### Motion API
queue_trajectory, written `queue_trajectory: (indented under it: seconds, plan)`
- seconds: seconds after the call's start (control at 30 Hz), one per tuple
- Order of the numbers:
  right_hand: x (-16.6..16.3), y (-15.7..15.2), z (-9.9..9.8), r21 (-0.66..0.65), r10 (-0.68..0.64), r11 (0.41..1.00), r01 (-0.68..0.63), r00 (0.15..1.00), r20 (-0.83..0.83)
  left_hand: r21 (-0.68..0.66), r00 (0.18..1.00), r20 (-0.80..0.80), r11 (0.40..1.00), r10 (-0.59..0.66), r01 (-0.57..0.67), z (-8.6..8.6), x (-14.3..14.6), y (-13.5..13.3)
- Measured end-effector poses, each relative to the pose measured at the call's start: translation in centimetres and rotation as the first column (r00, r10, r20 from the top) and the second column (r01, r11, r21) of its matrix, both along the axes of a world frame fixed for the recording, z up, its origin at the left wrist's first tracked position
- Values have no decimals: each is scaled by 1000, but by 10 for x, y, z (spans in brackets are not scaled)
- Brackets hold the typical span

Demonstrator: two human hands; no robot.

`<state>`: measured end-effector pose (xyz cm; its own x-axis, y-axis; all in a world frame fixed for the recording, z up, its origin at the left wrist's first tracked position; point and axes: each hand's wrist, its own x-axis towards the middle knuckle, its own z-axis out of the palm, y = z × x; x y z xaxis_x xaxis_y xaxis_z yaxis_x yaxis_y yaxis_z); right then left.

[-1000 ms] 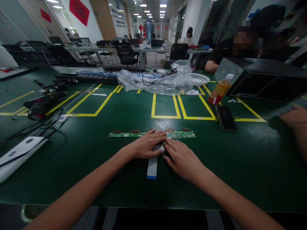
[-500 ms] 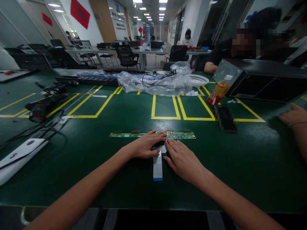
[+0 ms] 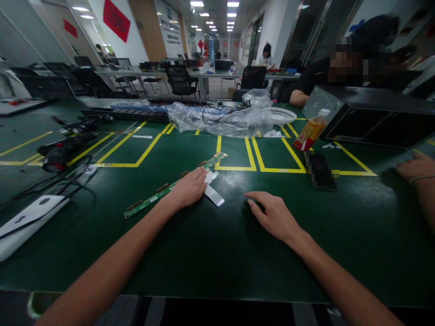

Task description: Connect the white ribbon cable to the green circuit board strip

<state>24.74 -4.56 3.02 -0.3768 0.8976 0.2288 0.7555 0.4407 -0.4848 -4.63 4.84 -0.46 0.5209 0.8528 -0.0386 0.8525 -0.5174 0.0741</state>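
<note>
A long, narrow green circuit board [image 3: 145,206] lies slanted in front of me, its far end up and to the right. My left hand [image 3: 190,186] is over the middle of the board, fingers closed on it and hiding part of it. From beside those fingertips a flat white ribbon cable [image 3: 215,196] extends toward the lower right. My right hand [image 3: 274,213] is apart from the board, to the right of the cable, with thumb and forefinger spread and nothing between them.
The green table [image 3: 217,258] has yellow tape outlines. Clear plastic wrap [image 3: 217,120] and a white basket [image 3: 280,116] lie at the back. A drink bottle [image 3: 311,131], a blurred dark object [image 3: 320,170], a black case [image 3: 374,113] and a co-worker's hand [image 3: 416,167] are right; a white device [image 3: 32,222] is left.
My left hand has moved left and turned the board from level to slanted, swinging the ribbon cable with it. My right hand has drawn away to the right.
</note>
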Motion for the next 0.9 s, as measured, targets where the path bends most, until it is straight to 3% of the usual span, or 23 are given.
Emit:
queue_trajectory:
  seconds: [0.07, 0.1, 0.2, 0.37, 0.53, 0.77, 0.83, 0.9]
  plan:
    - [0, 0, 0, -18, 15, 1000, -14, 1000, 5, 11, 962, -53, 963, 268, -268, -1, -34, 21]
    - [0, 0, 0, -25, 20, 1000, -19, 1000, 9, 3, 940, -64, 942, 336, -336, -1, -50, 29]
    - [-1, 0, 0, -37, 30, 999, -29, 999, 17, -19, 894, -65, 895, 443, -445, -2, -86, 41]
    - [1, 0, 0, -49, 29, 998, -27, 999, 40, 6, 794, -56, 795, 605, -606, -7, -112, 42]
    - [1, -2, 1, -51, 49, 998, -47, 998, 41, 27, 740, -38, 741, 671, -671, -5, -120, 39]
    - [-1, -1, 2, -61, 51, 997, -48, 997, 50, -10, 697, -81, 699, 712, -715, 0, -107, 37]
    - [-1, -1, 2, -56, 49, 997, -47, 997, 52, 3, 716, -74, 718, 694, -696, 1, -99, 35]
    - [0, -1, 1, -54, 49, 997, -46, 997, 54, 2, 785, -97, 788, 612, -615, 2, -88, 31]
